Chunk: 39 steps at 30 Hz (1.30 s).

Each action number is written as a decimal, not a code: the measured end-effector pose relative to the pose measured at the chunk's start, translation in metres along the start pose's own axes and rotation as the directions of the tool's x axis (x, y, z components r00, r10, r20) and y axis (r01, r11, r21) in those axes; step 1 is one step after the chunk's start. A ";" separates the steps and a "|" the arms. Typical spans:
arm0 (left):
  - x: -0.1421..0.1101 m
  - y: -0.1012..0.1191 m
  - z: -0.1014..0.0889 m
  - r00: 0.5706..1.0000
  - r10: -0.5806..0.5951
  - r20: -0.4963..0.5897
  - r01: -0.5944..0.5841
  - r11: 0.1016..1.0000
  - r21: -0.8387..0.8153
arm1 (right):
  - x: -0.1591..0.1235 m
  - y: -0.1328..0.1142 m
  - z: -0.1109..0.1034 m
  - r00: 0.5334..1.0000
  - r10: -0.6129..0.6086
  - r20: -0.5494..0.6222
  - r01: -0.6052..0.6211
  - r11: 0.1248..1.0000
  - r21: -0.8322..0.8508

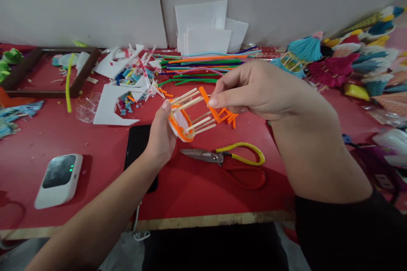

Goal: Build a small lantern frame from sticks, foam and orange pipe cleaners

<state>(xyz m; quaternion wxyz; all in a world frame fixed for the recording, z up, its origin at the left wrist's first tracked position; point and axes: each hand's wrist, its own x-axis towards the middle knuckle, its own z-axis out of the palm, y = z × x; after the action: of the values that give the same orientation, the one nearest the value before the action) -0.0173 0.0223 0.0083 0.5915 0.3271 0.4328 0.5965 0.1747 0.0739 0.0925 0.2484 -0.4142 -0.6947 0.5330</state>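
My left hand (163,135) is closed around the base of a small stick frame (193,114). The frame has an orange-edged white base and several pale wooden sticks standing out from it, tilted to the right. My right hand (244,91) pinches a short orange strip (208,103), perhaps a piece of pipe cleaner, at the free ends of the sticks. Whether the strip is fixed to the sticks I cannot tell. Short orange pieces (229,117) lie on the table behind, partly hidden by my right hand.
Scissors (219,156) with yellow and red handles lie on the red table (197,203) below my hands. Left are a black phone (136,146) and a white device (60,180). Coloured pipe cleaners (197,65), foam scraps (110,106) and paper umbrella-like crafts (305,48) lie behind.
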 end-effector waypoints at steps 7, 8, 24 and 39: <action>0.001 -0.005 -0.001 0.999 0.019 -0.031 -0.020 0.998 -0.053 | 0.000 -0.003 0.001 0.999 0.039 -0.017 -0.040 0.997 -0.062; 0.001 -0.005 -0.001 1.000 0.018 -0.021 -0.019 0.998 -0.064 | 0.000 -0.003 0.001 0.999 0.050 -0.019 -0.051 0.996 -0.071; 0.002 -0.005 -0.003 0.999 0.009 0.045 -0.006 0.997 -0.072 | -0.001 -0.005 -0.001 0.998 0.058 -0.009 -0.059 0.985 -0.162; 0.003 -0.008 -0.005 1.000 0.029 -0.007 -0.029 0.999 -0.030 | 0.000 -0.008 0.000 0.995 0.097 -0.012 -0.098 0.979 -0.177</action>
<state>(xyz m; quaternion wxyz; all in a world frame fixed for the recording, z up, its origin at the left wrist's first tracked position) -0.0186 0.0236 -0.0015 0.5863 0.3225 0.4209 0.6124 0.1723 0.0730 0.0999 0.1851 -0.4691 -0.7180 0.4797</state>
